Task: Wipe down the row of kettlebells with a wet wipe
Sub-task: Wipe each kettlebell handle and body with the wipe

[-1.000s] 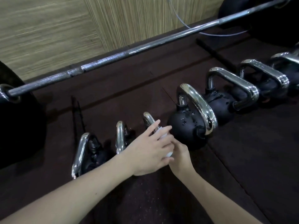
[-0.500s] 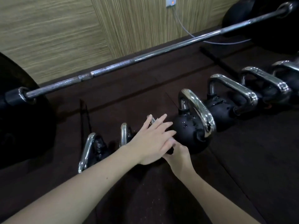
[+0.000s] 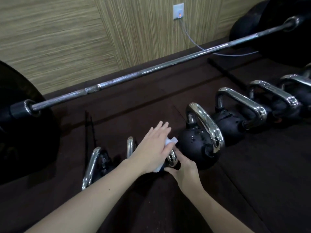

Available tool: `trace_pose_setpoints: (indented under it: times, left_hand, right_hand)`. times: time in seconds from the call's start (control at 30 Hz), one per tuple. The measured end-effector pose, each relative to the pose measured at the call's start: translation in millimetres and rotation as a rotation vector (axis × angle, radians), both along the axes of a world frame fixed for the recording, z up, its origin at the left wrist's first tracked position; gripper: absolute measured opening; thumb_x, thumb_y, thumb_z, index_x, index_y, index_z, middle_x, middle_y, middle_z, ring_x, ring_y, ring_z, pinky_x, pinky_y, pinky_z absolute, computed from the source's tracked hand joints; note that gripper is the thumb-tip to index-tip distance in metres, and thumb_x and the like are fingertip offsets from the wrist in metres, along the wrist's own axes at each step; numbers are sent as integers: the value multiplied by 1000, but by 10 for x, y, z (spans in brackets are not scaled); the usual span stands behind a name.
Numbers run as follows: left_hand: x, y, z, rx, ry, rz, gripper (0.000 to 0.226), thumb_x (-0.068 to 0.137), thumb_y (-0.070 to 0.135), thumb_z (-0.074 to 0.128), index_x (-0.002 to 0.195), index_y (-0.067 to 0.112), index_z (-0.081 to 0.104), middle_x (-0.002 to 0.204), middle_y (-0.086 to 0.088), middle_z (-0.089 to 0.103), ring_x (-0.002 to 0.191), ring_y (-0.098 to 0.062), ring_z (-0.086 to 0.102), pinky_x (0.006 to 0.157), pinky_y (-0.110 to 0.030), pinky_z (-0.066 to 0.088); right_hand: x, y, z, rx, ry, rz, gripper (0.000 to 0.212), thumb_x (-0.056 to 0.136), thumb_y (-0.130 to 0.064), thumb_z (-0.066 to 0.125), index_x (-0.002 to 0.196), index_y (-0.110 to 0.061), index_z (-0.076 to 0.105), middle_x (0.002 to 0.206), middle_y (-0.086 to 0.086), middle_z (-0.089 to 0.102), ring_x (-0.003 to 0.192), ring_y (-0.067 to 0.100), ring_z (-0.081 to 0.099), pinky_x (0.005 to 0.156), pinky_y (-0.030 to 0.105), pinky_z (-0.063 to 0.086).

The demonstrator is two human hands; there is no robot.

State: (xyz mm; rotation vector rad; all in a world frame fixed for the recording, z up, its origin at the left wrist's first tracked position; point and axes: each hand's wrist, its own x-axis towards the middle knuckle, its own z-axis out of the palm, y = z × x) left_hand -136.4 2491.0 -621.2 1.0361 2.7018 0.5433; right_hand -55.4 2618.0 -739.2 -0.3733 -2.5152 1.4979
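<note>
Hands on the third kettlebell

Fingers of the left hand [image 3: 155, 149] lay straight, pressing the wet wipe [image 3: 170, 142] onto the small kettlebell [image 3: 172, 159], third in the row. The right hand [image 3: 184, 170] gripped its base. A wet, larger kettlebell [image 3: 198, 147] stood just beside.

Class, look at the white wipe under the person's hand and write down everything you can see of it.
The wipe is a small white sheet, crumpled and mostly hidden. The left hand presses it with straight fingers onto the chrome handle of a small kettlebell. One creased corner shows beside the hand, close to the big wet kettlebell; another edge peeks out below the palm. The right hand steadies the small kettlebell from the near side.
</note>
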Motion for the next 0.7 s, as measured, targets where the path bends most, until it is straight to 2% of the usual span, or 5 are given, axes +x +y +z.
trace_pose_setpoints:
  times: [0.23, 0.33, 0.43, 0.53, 0.7]
  left_hand:
    - [-160, 22, -97, 106, 75, 73, 42, 114, 30, 33, 147, 24, 57, 167, 4, 34, 158, -6, 14, 123, -16, 5]
    - [-273, 97, 71, 237, 59, 187, 43, 113, 32, 36, 151, 22, 53, 164, 7, 40, 156, -3, 21, 117, -6, 6]
    - [-411, 329, 359, 343, 88, 179, 44, 113, 33, 35, 154, 24, 50, 164, 8, 40, 155, -4, 24, 124, -17, 13]
    - [-488, 702, 608, 419, 110, 55, 46, 114, 39, 31, 156, 30, 46, 164, 10, 38, 155, -1, 21, 129, -28, 17]
    - [-380, 1200, 586, 128, 48, -377, 52, 114, 43, 19, 163, 31, 30, 172, 9, 22, 160, -5, 5, 131, -37, 3]
  right_hand:
    - [-20, 86, 1, 74, -41, 113, 91, 78, -27, 88, 155, -20, 40, 158, -16, 37, 142, -10, 26, 109, -4, 9]
    - [162, 209, 46, 110, -22, 129, 77, 80, -46, 83, 148, -22, 54, 147, -18, 53, 137, -6, 46, 113, 5, 28]
    - [396, 417, 4, 225, 77, -45, 42, 83, -64, 72, 101, -26, 77, 93, -18, 75, 86, -2, 69, 78, 18, 56]
    - [495, 762, 5, 303, 111, -227, 34, 76, -51, 85, 70, -26, 62, 62, -15, 59, 57, 4, 56, 54, 18, 46]
    - [415, 1234, 163, 258, -58, -233, 61, 55, -53, 94, 92, -32, 50, 96, -19, 54, 88, 3, 56, 75, 25, 50]
